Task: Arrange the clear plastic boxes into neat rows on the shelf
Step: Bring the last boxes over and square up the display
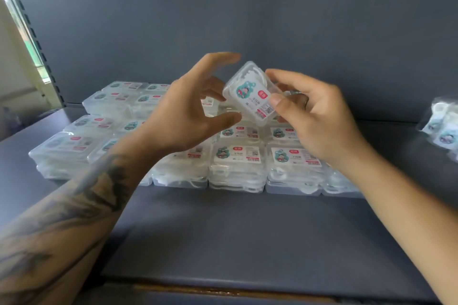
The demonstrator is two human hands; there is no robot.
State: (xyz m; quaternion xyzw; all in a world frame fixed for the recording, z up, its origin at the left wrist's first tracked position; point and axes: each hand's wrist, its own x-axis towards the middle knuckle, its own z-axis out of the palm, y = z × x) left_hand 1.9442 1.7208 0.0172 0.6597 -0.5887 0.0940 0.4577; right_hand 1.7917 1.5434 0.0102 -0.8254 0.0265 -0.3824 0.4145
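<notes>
Above the stacked rows (238,156) on the shelf (247,230), the right hand (319,116) pinches one clear box (250,94); the left hand (188,111) hovers spread. Most look arranged; loose boxes (443,129) wait far right.

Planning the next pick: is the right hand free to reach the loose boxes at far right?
Probably not yet: the right hand holds a box. The path to the loose boxes looks clear.
</notes>
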